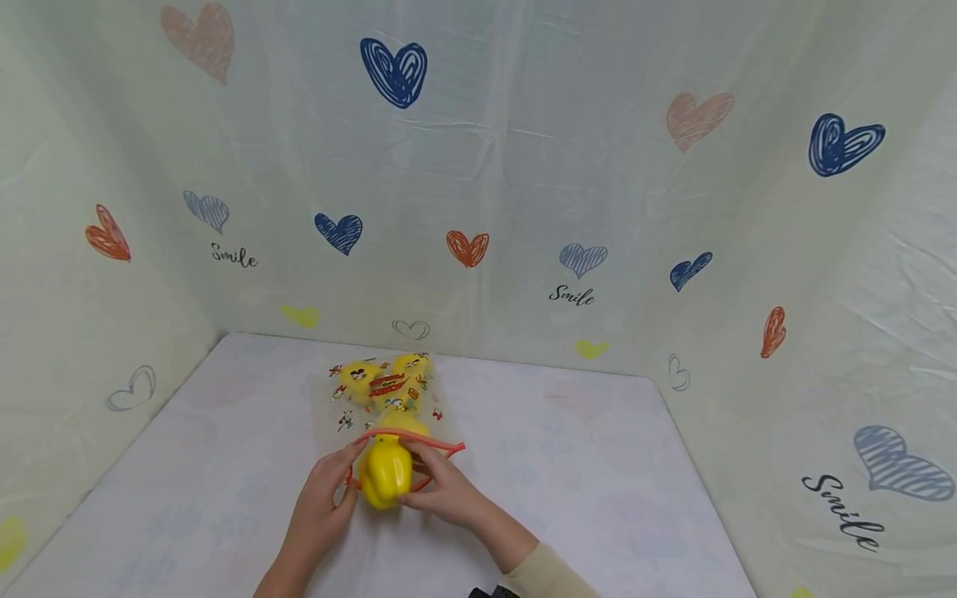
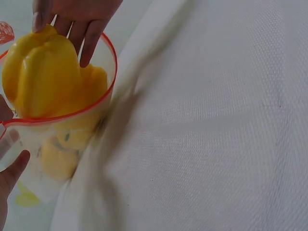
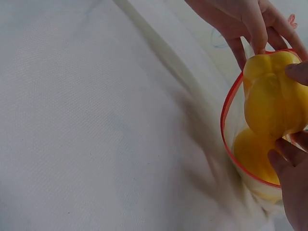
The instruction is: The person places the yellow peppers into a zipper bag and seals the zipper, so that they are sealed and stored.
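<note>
A glossy yellow bell pepper [image 1: 387, 475] sits in the mouth of a clear plastic bag [image 1: 326, 425] with a red rim and printed cartoon figures. My right hand [image 1: 447, 492] grips this pepper from the right, thumb low on it and fingers inside the rim. At the left side of the mouth, my left hand [image 1: 327, 488] pinches the bag's edge, its thumb [image 2: 18, 166] outside the plastic and its fingertips by the pepper. More yellow peppers [image 2: 58, 159] show through the plastic, deeper in the bag. In the right wrist view, another yellow pepper [image 3: 255, 153] lies just inside the rim.
The bag lies on a table [image 1: 583, 465] covered with a pale cloth. A hanging white curtain [image 1: 508, 166] with printed hearts encloses the back and both sides. A small black object [image 1: 493, 592] shows at the bottom edge, beside the right sleeve [image 1: 549, 573].
</note>
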`<move>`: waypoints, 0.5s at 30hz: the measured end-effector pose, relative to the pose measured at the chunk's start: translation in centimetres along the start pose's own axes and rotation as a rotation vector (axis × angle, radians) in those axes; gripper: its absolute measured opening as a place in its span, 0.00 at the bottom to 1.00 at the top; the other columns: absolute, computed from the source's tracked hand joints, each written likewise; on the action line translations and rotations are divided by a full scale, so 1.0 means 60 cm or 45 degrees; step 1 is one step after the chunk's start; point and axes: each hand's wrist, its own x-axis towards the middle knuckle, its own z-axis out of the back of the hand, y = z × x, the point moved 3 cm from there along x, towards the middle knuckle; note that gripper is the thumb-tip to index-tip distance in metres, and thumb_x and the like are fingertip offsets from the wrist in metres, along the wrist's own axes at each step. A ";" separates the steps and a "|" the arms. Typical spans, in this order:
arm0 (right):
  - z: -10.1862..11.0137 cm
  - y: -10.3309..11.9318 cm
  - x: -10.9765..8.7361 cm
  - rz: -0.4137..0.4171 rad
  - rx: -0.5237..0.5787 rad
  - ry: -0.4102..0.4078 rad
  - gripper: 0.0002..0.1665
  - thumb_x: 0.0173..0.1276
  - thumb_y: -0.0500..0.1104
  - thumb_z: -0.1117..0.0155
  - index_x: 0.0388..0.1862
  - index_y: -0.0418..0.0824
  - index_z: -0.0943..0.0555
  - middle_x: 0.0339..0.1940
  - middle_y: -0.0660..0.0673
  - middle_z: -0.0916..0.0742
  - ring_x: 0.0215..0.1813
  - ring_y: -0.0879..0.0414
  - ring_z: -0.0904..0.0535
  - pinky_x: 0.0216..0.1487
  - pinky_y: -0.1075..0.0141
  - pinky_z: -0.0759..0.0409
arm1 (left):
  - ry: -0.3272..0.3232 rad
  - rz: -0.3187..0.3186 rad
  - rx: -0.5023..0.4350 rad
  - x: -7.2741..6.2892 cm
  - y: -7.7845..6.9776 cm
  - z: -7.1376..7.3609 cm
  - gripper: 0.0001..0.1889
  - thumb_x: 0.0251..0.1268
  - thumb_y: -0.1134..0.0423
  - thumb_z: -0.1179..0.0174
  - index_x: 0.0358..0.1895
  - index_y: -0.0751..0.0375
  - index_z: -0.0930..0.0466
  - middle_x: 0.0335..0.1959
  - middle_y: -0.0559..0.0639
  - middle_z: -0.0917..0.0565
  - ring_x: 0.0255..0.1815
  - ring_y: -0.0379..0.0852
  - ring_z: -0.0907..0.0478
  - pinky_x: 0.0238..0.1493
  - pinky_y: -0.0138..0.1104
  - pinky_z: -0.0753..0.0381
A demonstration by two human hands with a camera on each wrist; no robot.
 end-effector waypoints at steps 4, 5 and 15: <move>-0.001 0.003 0.004 -0.001 -0.046 -0.010 0.41 0.62 0.46 0.29 0.73 0.51 0.34 0.68 0.56 0.28 0.61 0.61 0.29 0.63 0.54 0.27 | 0.005 0.023 0.006 0.000 0.001 -0.001 0.33 0.47 0.82 0.35 0.62 0.60 0.23 0.56 0.56 0.18 0.54 0.55 0.26 0.60 0.11 0.52; -0.001 0.004 0.004 0.001 -0.061 -0.015 0.41 0.61 0.47 0.28 0.73 0.51 0.34 0.68 0.57 0.28 0.61 0.61 0.29 0.64 0.54 0.28 | 0.006 0.032 0.007 0.000 0.001 -0.001 0.33 0.47 0.82 0.35 0.61 0.60 0.23 0.56 0.56 0.18 0.54 0.55 0.26 0.60 0.11 0.52; -0.009 0.002 0.009 -0.041 -0.118 -0.115 0.41 0.60 0.51 0.27 0.71 0.50 0.32 0.67 0.56 0.27 0.63 0.58 0.29 0.61 0.59 0.25 | 0.016 0.072 0.025 -0.001 -0.001 -0.001 0.33 0.46 0.83 0.34 0.61 0.60 0.22 0.55 0.55 0.18 0.55 0.55 0.25 0.59 0.10 0.53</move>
